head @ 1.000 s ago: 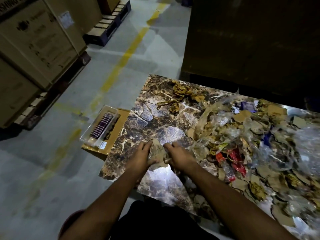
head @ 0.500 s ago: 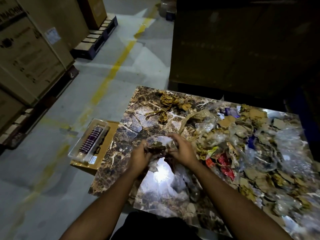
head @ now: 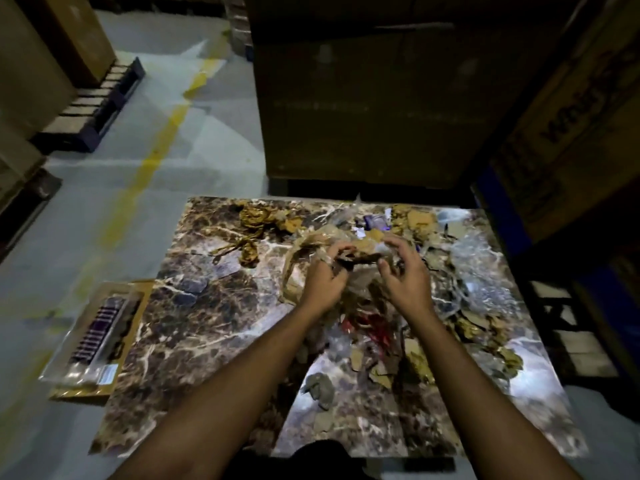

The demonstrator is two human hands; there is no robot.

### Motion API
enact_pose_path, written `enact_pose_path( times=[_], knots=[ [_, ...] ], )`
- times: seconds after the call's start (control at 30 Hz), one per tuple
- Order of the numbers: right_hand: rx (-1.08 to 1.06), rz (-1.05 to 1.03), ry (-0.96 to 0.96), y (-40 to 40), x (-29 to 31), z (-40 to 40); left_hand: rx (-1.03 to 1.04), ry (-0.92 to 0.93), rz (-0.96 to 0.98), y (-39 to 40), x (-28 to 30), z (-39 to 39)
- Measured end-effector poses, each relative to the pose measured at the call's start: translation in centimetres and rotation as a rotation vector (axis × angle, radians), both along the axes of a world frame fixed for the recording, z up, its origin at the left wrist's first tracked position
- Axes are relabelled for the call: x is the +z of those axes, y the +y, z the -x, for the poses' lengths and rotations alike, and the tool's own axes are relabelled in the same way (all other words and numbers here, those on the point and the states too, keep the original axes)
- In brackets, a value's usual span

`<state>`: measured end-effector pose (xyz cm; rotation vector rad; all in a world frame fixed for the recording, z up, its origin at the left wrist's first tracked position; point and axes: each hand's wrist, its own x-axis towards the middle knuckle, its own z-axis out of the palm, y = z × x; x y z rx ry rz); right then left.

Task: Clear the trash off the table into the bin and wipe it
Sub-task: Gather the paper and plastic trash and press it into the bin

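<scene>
A brown marble-patterned table (head: 194,317) carries a heap of trash (head: 460,271): torn cardboard, clear plastic film, gold foil scraps and red wrappers, mostly on its middle and right. My left hand (head: 323,282) grips a crumpled wad of paper and plastic (head: 356,261) above the table's middle. My right hand (head: 405,275) hovers just right of that wad with fingers curled around its right end. A grey crumpled scrap (head: 320,389) lies near the front edge. No bin is in view.
A clear plastic package with purple contents (head: 93,337) lies on a flat cardboard piece left of the table, lower down. Gold foil scraps (head: 254,220) sit at the table's far left. Large cardboard boxes (head: 363,98) stand behind and to the right; pallets stand at left.
Both hands have moved away from the table's near left part toward its middle, lifting the gathered wad of trash with them. The camera view swung right.
</scene>
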<state>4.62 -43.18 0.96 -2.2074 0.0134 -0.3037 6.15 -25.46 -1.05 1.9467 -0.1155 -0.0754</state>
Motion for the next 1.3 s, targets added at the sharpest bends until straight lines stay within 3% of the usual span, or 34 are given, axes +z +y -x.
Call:
enact_pose_path(
  times=[0.13, 0.2, 0.3, 0.47, 0.6, 0.73, 0.9, 1.13, 1.3],
  knots=[
    [0.129, 0.332, 0.313, -2.4, -2.4, 1.2, -0.228, 0.096, -0.319, -1.5, -3.4, -0.3],
    [0.27, 0.502, 0.451, -3.6, -2.9, 1.8, -0.284, 0.098, -0.373, -1.2, -2.6, 0.3],
    [0.363, 0.624, 0.417, -5.0, -2.1, 1.9, -0.337, 0.143, -0.416, 0.2, -0.7, 1.2],
    [0.444, 0.564, 0.377, -4.8, 1.4, 0.5, -0.37, 0.166, -0.394, 2.9, 0.3, 1.2],
    [0.42, 0.426, 0.271, -1.8, 2.9, -1.7, -0.246, 0.139, -0.317, 5.5, 0.2, 0.6],
    [0.495, 0.535, 0.21, 3.6, 2.6, -6.3, -0.024, 0.11, -0.31, 9.8, -0.9, -1.5],
    [0.602, 0.658, 0.287, 12.5, -0.2, -13.3, 0.14, 0.018, -0.526, 16.4, -2.8, -6.0],
    [0.625, 0.815, 0.409, 20.8, -4.1, -21.5, -0.126, 0.098, -0.867, 24.1, -4.7, -14.6],
    [0.626, 0.875, 0.531, 23.3, -7.2, -23.4, -0.322, 0.186, -0.941, 25.9, -7.3, -18.0]
  ],
)
